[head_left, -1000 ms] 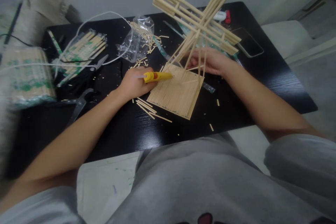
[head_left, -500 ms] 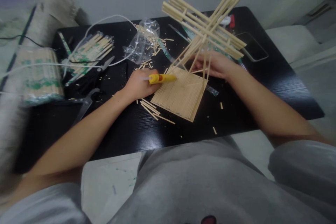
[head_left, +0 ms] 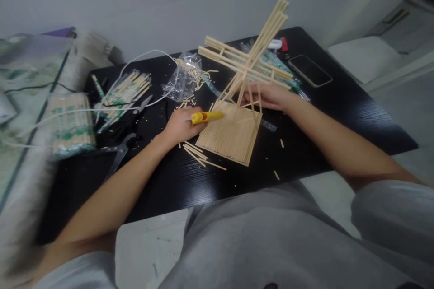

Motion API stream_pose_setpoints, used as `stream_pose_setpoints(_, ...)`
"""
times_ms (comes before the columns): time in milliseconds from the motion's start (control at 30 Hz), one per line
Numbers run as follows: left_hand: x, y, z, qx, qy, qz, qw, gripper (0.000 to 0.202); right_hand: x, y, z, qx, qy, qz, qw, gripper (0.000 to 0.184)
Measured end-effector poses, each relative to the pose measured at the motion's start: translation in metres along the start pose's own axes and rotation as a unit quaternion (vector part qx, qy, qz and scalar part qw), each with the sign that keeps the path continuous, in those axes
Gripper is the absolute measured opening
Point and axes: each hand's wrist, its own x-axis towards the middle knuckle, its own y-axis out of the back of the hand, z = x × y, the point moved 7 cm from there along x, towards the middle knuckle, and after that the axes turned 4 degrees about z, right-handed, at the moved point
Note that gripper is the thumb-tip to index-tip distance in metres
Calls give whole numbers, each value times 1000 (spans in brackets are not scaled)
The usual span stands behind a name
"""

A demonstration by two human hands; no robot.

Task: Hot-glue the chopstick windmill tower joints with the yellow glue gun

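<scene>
My left hand (head_left: 182, 125) is closed round a yellow hot glue gun (head_left: 208, 118), its nozzle pointing right over the stick base. That square base (head_left: 230, 137), of thin wooden sticks laid side by side, carries a stick-built windmill model (head_left: 244, 72) with crossed blades on slanting legs. At the far side of the legs, my right hand (head_left: 266, 96) has its fingers bent against the model. The sticks partly hide those fingertips. Several loose sticks (head_left: 196, 153) lie by the base's left corner.
On the black table (head_left: 162, 189) are packs of sticks (head_left: 74, 122), scissors (head_left: 142, 104), pliers (head_left: 124, 149), a plastic bag (head_left: 183, 79) and stick offcuts. A phone (head_left: 310, 71) lies at right. A white cable (head_left: 111, 109) loops across the left side.
The camera view has tilted, so the table and model appear lower and slightly shifted. Both hands keep nearly the same places at the model, the glue gun still in my left hand.
</scene>
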Motion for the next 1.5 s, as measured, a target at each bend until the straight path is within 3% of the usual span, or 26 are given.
stream_pose_setpoints(433, 1, 2, 2, 8, 22, -9, 1000, 23, 2, -1, 1, 16, -5, -22, 1000, 17)
stream_pose_setpoints(800, 0, 0, -1, 9, 15, 20, 1000, 23, -4, 1, 0, -2, -3, 36, 999, 12)
stream_pose_setpoints(967, -1, -3, -2, -1, 23, 11, 1000, 18, -3, 0, -2, -15, 1, 24, 1000, 12)
stream_pose_setpoints(1200, 0, -3, 2, -5, -8, 9, 1000, 22, -5, -4, -3, -5, 9, 4, 1000, 29)
stream_pose_setpoints(1500, 1, -1, 0, 10, 13, 1, 1000, 22, -4, 1, -2, -19, 1, 29, 999, 16)
